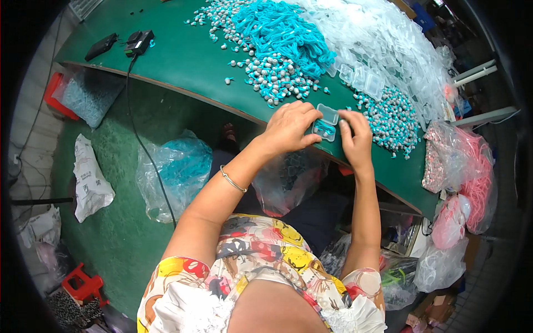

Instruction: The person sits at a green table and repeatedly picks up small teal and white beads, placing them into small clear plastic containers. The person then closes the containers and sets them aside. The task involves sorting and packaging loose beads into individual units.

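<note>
Nearest you, a clear plastic bag shows below the front edge of the desk, so work over the desktop; a part that slips past the edge could be hard to find. Your left forearm reaches across to the box (the bracelet on it sits well back from the parts, which helps).

The small clear box is between your hands, close to the desk's front edge, its lid open on the far side and some teal contents in the near half. Your left hand is at its left side, thumb toward the near corner; your right hand has its fingers bent at the lid's right edge. Whether either set of fingers is pinching or only resting there, you cannot tell from this view.

To handle it well, steady the base from the left, tuck the contents clear of rim and hinge, and press the lid evenly; a caught strand would probably hold it ajar.

Just right of the box, grey-and-teal pieces are heaped, so mind your right elbow and wrist. Farther off lie the teal cords and the pile of clear boxes.
</note>
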`<act>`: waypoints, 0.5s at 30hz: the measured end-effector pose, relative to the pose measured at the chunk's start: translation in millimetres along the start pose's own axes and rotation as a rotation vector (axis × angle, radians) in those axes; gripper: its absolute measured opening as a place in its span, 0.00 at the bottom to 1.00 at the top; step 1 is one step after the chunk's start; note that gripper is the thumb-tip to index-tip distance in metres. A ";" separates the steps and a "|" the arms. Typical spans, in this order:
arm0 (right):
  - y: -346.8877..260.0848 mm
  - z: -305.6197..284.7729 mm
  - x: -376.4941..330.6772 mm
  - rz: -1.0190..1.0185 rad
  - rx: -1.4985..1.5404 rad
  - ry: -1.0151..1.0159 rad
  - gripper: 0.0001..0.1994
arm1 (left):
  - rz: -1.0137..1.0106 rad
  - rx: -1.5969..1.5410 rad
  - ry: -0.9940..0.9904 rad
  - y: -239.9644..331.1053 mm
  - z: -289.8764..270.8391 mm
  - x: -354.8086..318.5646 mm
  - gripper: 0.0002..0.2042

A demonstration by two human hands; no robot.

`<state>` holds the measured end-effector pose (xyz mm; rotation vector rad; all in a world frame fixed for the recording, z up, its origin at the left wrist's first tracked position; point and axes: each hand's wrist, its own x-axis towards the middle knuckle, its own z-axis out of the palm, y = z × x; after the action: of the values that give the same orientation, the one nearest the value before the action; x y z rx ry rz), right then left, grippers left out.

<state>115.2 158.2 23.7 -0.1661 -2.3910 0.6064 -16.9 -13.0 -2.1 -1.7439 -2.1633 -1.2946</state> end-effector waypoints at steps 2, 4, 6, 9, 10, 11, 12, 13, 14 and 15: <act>8.7 1.1 5.6 0.096 -0.058 -0.071 0.10 | 0.000 0.008 -0.001 1.0 -1.4 0.0 0.23; 16.2 3.7 8.9 0.124 -0.147 -0.168 0.11 | 0.010 0.010 0.000 -1.8 1.7 0.3 0.23; 16.0 4.8 11.2 0.104 -0.090 -0.156 0.11 | 0.031 0.008 0.017 -3.5 3.5 0.2 0.25; 3.6 3.7 13.1 0.146 0.034 -0.122 0.12 | 0.026 -0.038 0.035 -2.9 2.3 -0.3 0.29; 1.2 4.1 11.9 0.124 0.029 -0.109 0.11 | -0.011 -0.077 0.021 -0.3 -0.1 0.2 0.30; -1.8 3.8 11.0 0.103 0.024 -0.096 0.11 | -0.047 -0.117 0.007 1.6 -1.5 0.4 0.32; -3.9 2.5 9.9 0.079 0.016 -0.083 0.10 | -0.045 -0.109 0.016 2.6 -2.1 0.2 0.33; -3.5 2.2 7.1 0.041 0.008 -0.061 0.10 | -0.042 -0.103 0.024 3.3 -2.6 -0.3 0.35; -2.2 2.6 3.3 0.003 -0.001 -0.040 0.10 | -0.039 -0.096 0.033 3.9 -2.6 -0.4 0.36; -2.5 2.7 0.9 -0.038 -0.008 -0.019 0.10 | -0.032 -0.092 0.030 3.7 -2.5 -0.3 0.35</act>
<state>112.9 155.2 23.6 -0.1186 -2.4099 0.5839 -14.8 -14.9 1.4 -1.7162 -2.1572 -1.4402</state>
